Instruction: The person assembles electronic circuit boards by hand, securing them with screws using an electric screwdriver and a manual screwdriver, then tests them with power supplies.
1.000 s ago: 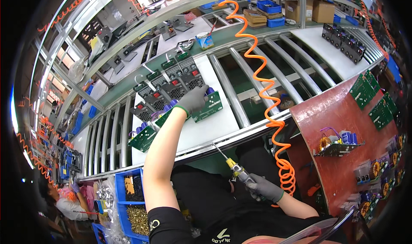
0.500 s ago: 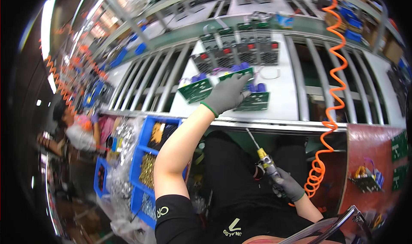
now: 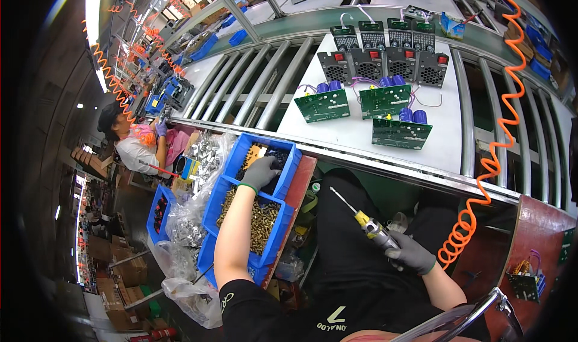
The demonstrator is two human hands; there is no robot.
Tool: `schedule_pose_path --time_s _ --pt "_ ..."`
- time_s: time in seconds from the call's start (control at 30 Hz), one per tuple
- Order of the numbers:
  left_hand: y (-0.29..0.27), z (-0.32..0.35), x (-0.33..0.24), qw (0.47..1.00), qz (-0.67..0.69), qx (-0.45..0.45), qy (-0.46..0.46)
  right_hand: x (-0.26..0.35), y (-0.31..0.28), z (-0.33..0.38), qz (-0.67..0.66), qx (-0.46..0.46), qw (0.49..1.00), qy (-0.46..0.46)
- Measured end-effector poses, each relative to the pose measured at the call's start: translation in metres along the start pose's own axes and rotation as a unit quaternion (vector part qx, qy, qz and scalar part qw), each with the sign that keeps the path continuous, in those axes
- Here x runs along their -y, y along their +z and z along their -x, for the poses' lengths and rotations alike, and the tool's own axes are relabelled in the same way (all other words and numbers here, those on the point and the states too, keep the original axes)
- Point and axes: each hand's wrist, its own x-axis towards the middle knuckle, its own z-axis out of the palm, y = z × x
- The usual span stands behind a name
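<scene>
A person's gloved left hand (image 3: 260,172) reaches down into a blue parts bin (image 3: 288,161) at their left side, fingers curled over small screws; whether it grips any cannot be told. The gloved right hand (image 3: 410,255) is closed around a powered screwdriver (image 3: 368,224) over the lap. Three green circuit boards (image 3: 386,100) lie on the white desk (image 3: 448,137) ahead.

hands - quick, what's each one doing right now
Left hand: reaching into the upper blue bin, fingers curled down; whether it holds anything cannot be told.
Right hand: closed on the screwdriver, shaft pointing up and left.
</scene>
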Motion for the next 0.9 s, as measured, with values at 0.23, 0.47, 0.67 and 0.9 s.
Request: schedule_pose_path --time_s 0.23,0.47,0.67,0.9 --pt "-0.014 -0.003 0.003 0.999 0.026 -0.006 -0.039 -0.001 0.013 -0.008 -0.004 0.018 1.000 0.002" --pt "-0.023 0.017 0.012 0.974 0.197 -0.100 -0.046 -0.001 0.014 -0.007 0.013 0.008 1.000 0.026" --pt "-0.022 0.059 -0.018 0.881 0.441 -0.156 -0.071 0.013 0.017 -0.011 0.057 0.039 0.997 0.038" --pt "0.029 0.115 -0.115 0.569 0.817 -0.072 0.053 0.022 0.027 -0.020 0.130 0.091 0.987 0.023"
